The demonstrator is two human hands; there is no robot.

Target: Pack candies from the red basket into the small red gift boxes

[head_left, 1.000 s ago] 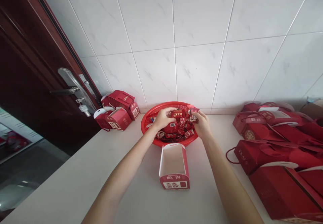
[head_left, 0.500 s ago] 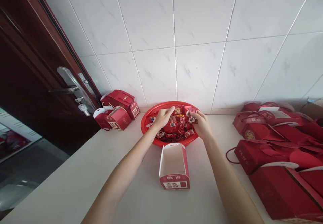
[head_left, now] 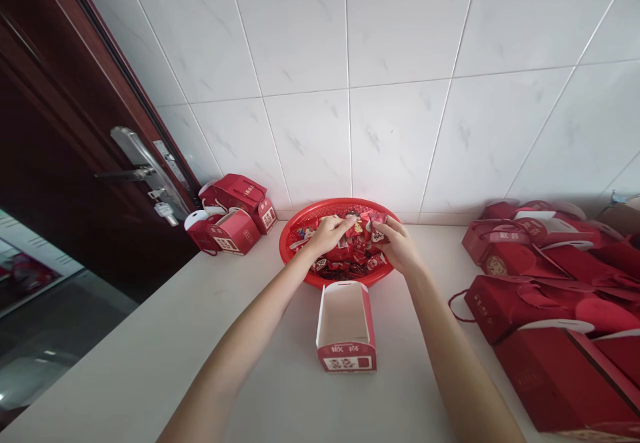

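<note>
A red plastic basket (head_left: 295, 263) near the wall holds many small wrapped sweets, mostly red. Over its middle, my left hand (head_left: 327, 235) has its fingers closed around a red wrapped sweet (head_left: 356, 226). My right hand (head_left: 397, 243), above the basket's right side, pinches a dark red packet (head_left: 379, 228) with white lettering. The two hands are close together but apart. In front of the basket stands an open red and white box (head_left: 346, 358), with its white inside showing and nothing visible in it.
Several red boxes (head_left: 240, 230) stand at the left beside a dark door (head_left: 65, 96) with a handle and keys. Many more red boxes (head_left: 570, 370) fill the right side. A tiled wall (head_left: 395, 143) rises behind the white table (head_left: 270, 390).
My left hand has moved slightly right, closer to my right hand, and a red wrapped sweet now shows at its fingertips. My right hand still pinches its packet.
</note>
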